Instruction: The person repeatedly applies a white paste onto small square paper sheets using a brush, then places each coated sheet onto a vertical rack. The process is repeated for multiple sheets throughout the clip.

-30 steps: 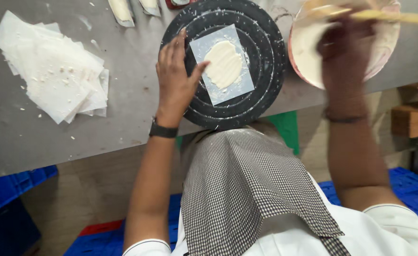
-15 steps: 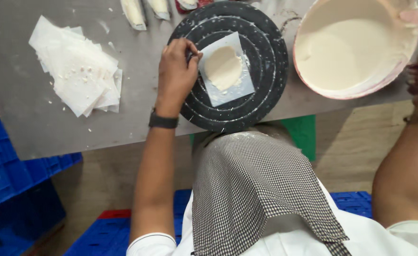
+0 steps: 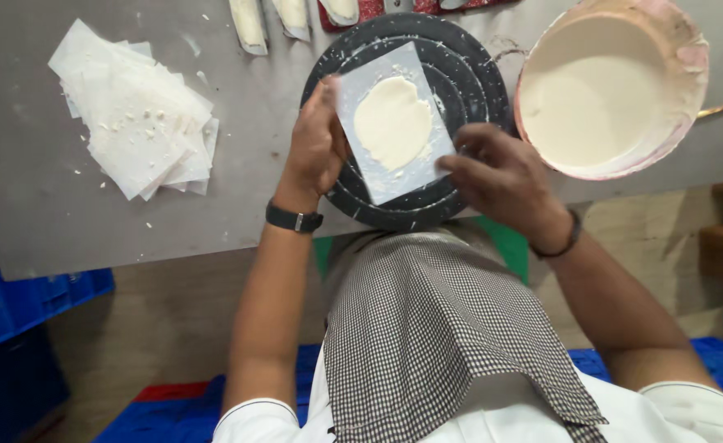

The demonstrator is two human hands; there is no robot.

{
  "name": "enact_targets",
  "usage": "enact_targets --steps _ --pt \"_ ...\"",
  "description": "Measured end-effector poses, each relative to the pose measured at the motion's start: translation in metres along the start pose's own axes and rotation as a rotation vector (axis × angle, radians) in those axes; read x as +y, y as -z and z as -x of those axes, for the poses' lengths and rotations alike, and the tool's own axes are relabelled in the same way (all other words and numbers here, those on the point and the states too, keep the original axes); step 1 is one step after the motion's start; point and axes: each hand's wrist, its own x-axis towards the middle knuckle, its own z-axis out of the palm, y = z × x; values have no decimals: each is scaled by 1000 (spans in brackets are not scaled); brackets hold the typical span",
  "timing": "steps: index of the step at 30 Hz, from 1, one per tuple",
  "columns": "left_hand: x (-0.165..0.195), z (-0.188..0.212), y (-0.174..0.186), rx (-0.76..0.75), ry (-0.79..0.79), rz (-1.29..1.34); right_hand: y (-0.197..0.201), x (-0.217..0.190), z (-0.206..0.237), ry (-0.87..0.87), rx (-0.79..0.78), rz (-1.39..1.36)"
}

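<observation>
On the round black plate point(image 3: 468, 74), a thin sheet point(image 3: 369, 176) with paste point(image 3: 392, 123) is pinched at both side edges, left hand point(image 3: 316, 152) and right hand point(image 3: 501, 176) closed on it, long axis running away from the body.

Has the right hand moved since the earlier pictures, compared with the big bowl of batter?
Yes. The right hand was beside the bowl at the frame's right edge; it now lies left of the bowl, touching the translucent sheet on the black round plate.

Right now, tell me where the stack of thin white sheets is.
In the head view, the stack of thin white sheets lies on the grey table at upper left, left of the left hand and the round black plate.
</observation>
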Motion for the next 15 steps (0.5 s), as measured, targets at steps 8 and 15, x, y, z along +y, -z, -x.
enact_targets --steps 8,15 --pt "-68 35 8 61 -468 -625 -28 -95 -82 74 73 -67" --pt "-97 50 34 -7 -530 -834 -4 -64 -86 -360 121 -148"
